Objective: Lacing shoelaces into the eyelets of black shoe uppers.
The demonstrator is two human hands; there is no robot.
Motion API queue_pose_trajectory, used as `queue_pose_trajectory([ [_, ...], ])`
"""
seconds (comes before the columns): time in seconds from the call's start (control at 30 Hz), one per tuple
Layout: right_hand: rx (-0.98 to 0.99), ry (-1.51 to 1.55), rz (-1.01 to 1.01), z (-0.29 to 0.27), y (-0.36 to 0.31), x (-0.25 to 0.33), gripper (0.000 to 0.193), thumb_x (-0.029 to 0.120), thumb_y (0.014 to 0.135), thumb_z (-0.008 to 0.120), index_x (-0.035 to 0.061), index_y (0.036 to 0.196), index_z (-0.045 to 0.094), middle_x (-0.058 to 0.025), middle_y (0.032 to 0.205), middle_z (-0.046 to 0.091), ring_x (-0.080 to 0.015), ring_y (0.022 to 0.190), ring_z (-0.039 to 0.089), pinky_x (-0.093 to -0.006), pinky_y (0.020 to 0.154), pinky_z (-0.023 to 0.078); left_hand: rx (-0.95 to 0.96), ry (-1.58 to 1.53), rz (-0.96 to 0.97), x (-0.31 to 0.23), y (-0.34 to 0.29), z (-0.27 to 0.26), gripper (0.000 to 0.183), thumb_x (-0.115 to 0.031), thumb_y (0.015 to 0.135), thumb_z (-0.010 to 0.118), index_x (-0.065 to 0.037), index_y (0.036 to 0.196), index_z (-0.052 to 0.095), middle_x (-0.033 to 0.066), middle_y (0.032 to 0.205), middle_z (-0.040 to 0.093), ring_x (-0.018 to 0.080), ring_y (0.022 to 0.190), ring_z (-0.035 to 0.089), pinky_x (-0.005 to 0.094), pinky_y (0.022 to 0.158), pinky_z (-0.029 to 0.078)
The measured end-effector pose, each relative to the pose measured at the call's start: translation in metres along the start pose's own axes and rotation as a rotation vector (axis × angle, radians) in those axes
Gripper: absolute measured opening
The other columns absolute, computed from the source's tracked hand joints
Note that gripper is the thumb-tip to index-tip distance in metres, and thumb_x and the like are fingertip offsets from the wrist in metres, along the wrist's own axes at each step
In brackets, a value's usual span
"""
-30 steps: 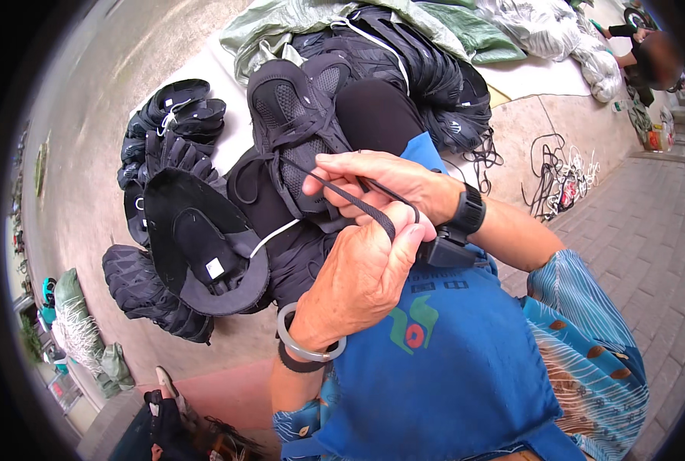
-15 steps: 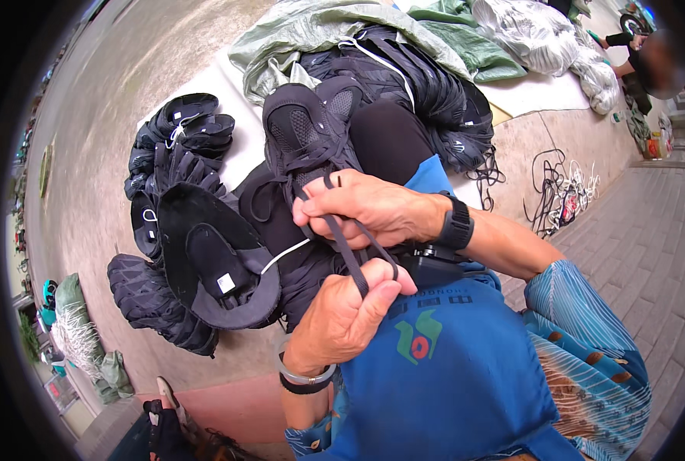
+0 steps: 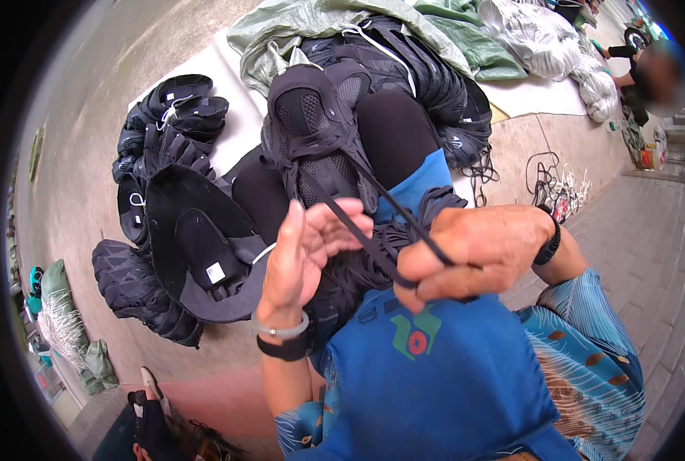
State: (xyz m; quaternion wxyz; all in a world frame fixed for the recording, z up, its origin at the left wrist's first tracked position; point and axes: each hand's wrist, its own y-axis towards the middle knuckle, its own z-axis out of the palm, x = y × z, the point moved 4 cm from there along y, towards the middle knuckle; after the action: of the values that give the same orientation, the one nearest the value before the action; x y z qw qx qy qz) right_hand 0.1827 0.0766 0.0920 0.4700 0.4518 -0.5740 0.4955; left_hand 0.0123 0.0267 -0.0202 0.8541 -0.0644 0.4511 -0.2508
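Observation:
A black mesh shoe upper (image 3: pixel 304 115) lies across my knees, threaded with flat black lace. Two lengths of the shoelace (image 3: pixel 392 203) run taut from its eyelets down to my right hand (image 3: pixel 477 250), which is closed round them above the blue apron (image 3: pixel 442 369). My left hand (image 3: pixel 308 250) is open, thumb raised and fingers stretched out beside the lace; whether the fingertips touch it I cannot tell. Beneath both hands, a bundle of dark laces (image 3: pixel 377 257) rests on my lap.
Left of my knees are stacked black shoe uppers (image 3: pixel 169 107), a large upper turned open (image 3: pixel 204 253) and another bundle (image 3: pixel 142 284). More uppers (image 3: pixel 434 84) lie under a grey-green woven sheet (image 3: pixel 281 31). Loose laces (image 3: pixel 561 184) lie on the floor at right. Another person (image 3: pixel 661 77) sits far right.
My right hand has moved right and down, drawing the lace lengths out. My left hand has let go of the lace and moved up and left, its fingers opening.

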Motion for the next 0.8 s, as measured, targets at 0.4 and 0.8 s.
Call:
queue_pose_trajectory([
  [0.4, -0.244, -0.382, 0.275, -0.005, 0.017, -0.064, 0.04, 0.036, 0.089, 0.063, -0.0014, 0.1, 0.056, -0.0186, 0.069, 0.062, -0.0391, 0.07, 0.063, -0.0426, 0.059, 0.047, -0.163, -0.432, -0.036, 0.006, 0.044, 0.002, 0.02, -0.021, 0.099, 0.052, -0.001, 0.1, 0.056, -0.0057, 0.054, 0.036, 0.0042, 0.044, 0.037, 0.0232, 0.045, 0.039],
  [0.8, -0.683, -0.814, 0.318, -0.026, 0.043, -0.11, 0.032, 0.022, 0.078, 0.061, -0.0091, 0.077, 0.055, -0.0277, 0.07, 0.062, -0.0438, 0.069, 0.064, -0.0483, 0.063, 0.053, -0.135, 0.069, 0.037, -0.011, -0.015, 0.023, 0.025, -0.023, 0.099, 0.051, 0.002, 0.095, 0.052, -0.0046, 0.055, 0.037, 0.0015, 0.038, 0.027, 0.0192, 0.033, 0.03],
])
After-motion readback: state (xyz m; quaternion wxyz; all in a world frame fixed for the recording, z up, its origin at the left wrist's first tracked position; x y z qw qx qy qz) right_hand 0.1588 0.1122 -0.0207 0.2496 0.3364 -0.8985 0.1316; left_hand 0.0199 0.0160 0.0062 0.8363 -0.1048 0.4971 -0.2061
